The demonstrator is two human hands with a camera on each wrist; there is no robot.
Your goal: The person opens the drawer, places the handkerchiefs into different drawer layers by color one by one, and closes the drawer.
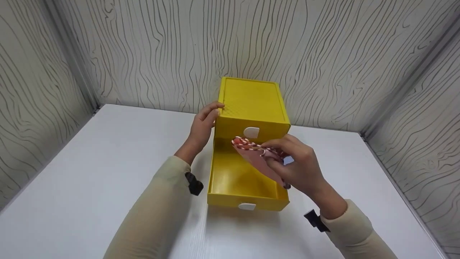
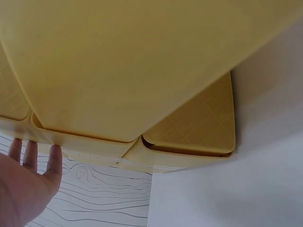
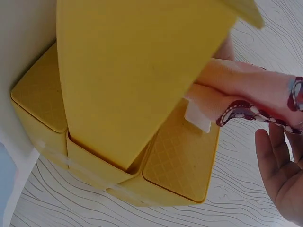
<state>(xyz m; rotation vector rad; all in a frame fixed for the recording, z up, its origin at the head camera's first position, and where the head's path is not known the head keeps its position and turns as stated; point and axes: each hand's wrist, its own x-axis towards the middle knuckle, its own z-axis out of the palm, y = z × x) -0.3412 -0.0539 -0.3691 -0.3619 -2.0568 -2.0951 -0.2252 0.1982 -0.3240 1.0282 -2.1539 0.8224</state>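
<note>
A yellow two-drawer cabinet [image 1: 253, 97] stands on the table, its lower drawer [image 1: 233, 176] pulled out and its upper one closed. My left hand [image 1: 203, 126] rests against the cabinet's upper left edge; the left wrist view shows its fingers [image 2: 55, 161] fairly straight on the yellow side. Over the pulled-out drawer, my right hand [image 1: 298, 165] pinches a soft pink folded cloth [image 1: 257, 160] with red-and-white trim between thumb and fingers. In the right wrist view the cloth [image 3: 265, 87] hangs past the drawer's underside [image 3: 128, 80]. Its full shape is hidden by the folds and the hand.
The cabinet stands on a white table [image 1: 143, 144], near a back wall [image 1: 194, 54] with a wood-grain pattern. White tabs [image 1: 251, 132] mark the drawer fronts. Side walls with the same pattern rise at left and right.
</note>
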